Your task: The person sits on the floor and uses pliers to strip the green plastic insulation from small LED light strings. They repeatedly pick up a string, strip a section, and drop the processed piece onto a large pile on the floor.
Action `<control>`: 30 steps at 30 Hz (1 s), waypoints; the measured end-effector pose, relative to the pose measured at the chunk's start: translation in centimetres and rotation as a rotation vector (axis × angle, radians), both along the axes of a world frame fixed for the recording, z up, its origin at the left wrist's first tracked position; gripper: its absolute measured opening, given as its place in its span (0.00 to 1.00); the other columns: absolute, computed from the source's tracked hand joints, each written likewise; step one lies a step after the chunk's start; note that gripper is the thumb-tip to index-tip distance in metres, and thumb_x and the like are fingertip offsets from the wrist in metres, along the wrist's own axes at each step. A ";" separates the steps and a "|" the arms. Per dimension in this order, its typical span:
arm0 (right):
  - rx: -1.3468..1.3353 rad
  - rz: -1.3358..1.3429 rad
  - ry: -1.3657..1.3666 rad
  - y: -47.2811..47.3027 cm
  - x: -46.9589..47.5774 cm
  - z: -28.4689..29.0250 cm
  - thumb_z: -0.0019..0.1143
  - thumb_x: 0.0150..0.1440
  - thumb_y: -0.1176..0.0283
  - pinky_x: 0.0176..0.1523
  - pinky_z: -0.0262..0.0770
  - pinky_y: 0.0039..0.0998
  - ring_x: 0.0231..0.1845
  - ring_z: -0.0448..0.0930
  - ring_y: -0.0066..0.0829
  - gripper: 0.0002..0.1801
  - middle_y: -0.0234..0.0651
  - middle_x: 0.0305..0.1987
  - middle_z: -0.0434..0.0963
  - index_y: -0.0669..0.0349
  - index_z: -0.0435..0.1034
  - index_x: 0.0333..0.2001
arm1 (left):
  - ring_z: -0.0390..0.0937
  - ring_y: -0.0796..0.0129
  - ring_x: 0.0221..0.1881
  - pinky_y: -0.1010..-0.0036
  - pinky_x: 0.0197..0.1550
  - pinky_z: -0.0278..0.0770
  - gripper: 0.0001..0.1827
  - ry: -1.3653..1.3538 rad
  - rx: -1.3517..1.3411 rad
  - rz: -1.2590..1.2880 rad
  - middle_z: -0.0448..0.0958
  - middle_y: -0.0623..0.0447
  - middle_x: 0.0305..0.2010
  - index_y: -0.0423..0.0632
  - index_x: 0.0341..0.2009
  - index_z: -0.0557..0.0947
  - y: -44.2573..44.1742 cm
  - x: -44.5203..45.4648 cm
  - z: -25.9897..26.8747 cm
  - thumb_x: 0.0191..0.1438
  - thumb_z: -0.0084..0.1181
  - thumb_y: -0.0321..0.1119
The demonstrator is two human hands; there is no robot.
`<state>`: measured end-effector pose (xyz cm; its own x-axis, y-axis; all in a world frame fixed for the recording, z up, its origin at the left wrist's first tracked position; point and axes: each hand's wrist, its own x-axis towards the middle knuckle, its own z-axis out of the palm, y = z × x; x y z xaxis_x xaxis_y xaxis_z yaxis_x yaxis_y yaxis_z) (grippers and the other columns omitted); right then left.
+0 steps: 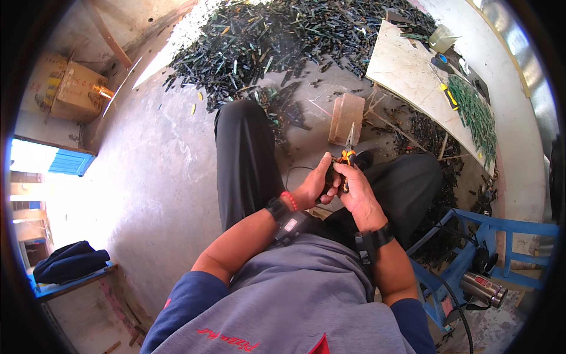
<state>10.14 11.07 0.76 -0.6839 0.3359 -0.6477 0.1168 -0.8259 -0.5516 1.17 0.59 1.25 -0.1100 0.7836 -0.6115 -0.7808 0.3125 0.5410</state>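
My right hand [359,191] grips needle-nose pliers [347,155] with orange and black handles. Their metal jaws point away from me, and my thumb lies along the handle side. Close against it, my left hand [315,183] holds a small dark piece [329,176], mostly hidden by the fingers, so its kind is unclear. Both hands meet above my lap, between my knees. Just past the plier tips stands a reddish brick block [349,116] on the floor.
A large heap of dark strip-like parts [283,40] covers the floor ahead. On a pale slab table [407,66] at right lie green strips [475,115] and a yellow-black screwdriver [450,97]. A blue metal-bottle-bearing chair frame [486,239] stands at lower right; a cardboard box [79,90] sits at left.
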 end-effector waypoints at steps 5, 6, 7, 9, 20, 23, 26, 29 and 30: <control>0.002 -0.004 -0.008 -0.2 -0.2 0.7 0.56 0.54 0.75 0.27 0.66 0.26 0.21 0.69 0.22 0.08 0.29 0.23 0.69 0.61 0.69 0.39 | 0.48 0.73 0.11 0.76 0.15 0.46 0.38 0.001 0.016 0.008 0.58 0.57 0.13 0.48 0.22 0.68 -0.3 0.2 -0.4 0.62 0.24 0.70; 0.036 0.016 -0.012 -0.1 -0.2 0.2 0.55 0.55 0.74 0.25 0.68 0.30 0.19 0.70 0.26 0.08 0.30 0.21 0.69 0.60 0.68 0.38 | 0.48 0.73 0.11 0.76 0.15 0.46 0.38 -0.005 0.003 0.005 0.58 0.57 0.13 0.48 0.22 0.68 -0.2 0.1 -0.3 0.62 0.24 0.70; 0.070 0.035 -0.015 0.1 -0.1 -0.7 0.53 0.56 0.72 0.23 0.70 0.34 0.17 0.70 0.30 0.07 0.31 0.20 0.68 0.60 0.67 0.38 | 0.48 0.73 0.11 0.76 0.15 0.46 0.38 -0.011 -0.011 0.002 0.57 0.57 0.13 0.48 0.22 0.68 -0.2 0.1 -0.3 0.61 0.24 0.70; 0.079 0.032 -0.021 0.1 -0.1 -1.1 0.53 0.56 0.72 0.23 0.70 0.34 0.17 0.70 0.31 0.07 0.31 0.20 0.68 0.60 0.67 0.38 | 0.48 0.73 0.11 0.76 0.15 0.45 0.38 -0.012 -0.032 -0.003 0.57 0.57 0.13 0.49 0.22 0.68 -0.1 0.1 -0.3 0.61 0.24 0.71; -0.058 -0.075 0.035 -0.8 -0.1 0.7 0.56 0.55 0.74 0.22 0.72 0.28 0.17 0.70 0.26 0.06 0.30 0.20 0.69 0.61 0.68 0.37 | 0.47 0.75 0.11 0.78 0.14 0.45 0.38 -0.227 0.096 -0.009 0.57 0.59 0.13 0.50 0.22 0.67 -0.1 -0.6 -0.1 0.61 0.24 0.72; -0.003 -0.079 0.048 -0.6 -0.1 0.3 0.57 0.56 0.72 0.21 0.72 0.28 0.16 0.69 0.26 0.07 0.29 0.19 0.68 0.60 0.68 0.37 | 0.47 0.75 0.11 0.78 0.15 0.45 0.38 -0.187 0.108 -0.016 0.57 0.58 0.14 0.50 0.22 0.67 0.1 -0.5 -0.2 0.61 0.24 0.71; 0.023 -0.053 0.008 -0.8 -0.1 0.7 0.58 0.57 0.71 0.19 0.71 0.28 0.15 0.68 0.25 0.08 0.29 0.19 0.68 0.60 0.68 0.38 | 0.48 0.75 0.12 0.78 0.15 0.45 0.38 -0.128 0.089 -0.004 0.58 0.58 0.14 0.49 0.23 0.68 0.0 -0.4 -0.2 0.61 0.25 0.71; 0.066 -0.067 0.016 -0.9 -0.2 0.7 0.58 0.56 0.71 0.18 0.70 0.28 0.14 0.68 0.25 0.08 0.28 0.19 0.68 0.59 0.69 0.38 | 0.48 0.74 0.12 0.78 0.15 0.45 0.38 -0.131 0.081 0.004 0.58 0.57 0.14 0.48 0.23 0.68 0.1 -0.3 -0.2 0.62 0.24 0.70; 0.066 -0.067 0.010 -0.9 -0.2 0.7 0.58 0.56 0.71 0.18 0.69 0.28 0.14 0.67 0.25 0.08 0.28 0.18 0.68 0.59 0.69 0.38 | 0.48 0.74 0.12 0.78 0.15 0.46 0.38 -0.128 0.072 0.004 0.58 0.57 0.14 0.48 0.23 0.68 0.1 -0.3 -0.2 0.62 0.24 0.70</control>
<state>9.97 10.16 1.49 -0.6646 0.4230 -0.6160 0.0570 -0.7933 -0.6062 0.87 0.69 1.00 -0.0382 0.8259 -0.5626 -0.8460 0.2729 0.4580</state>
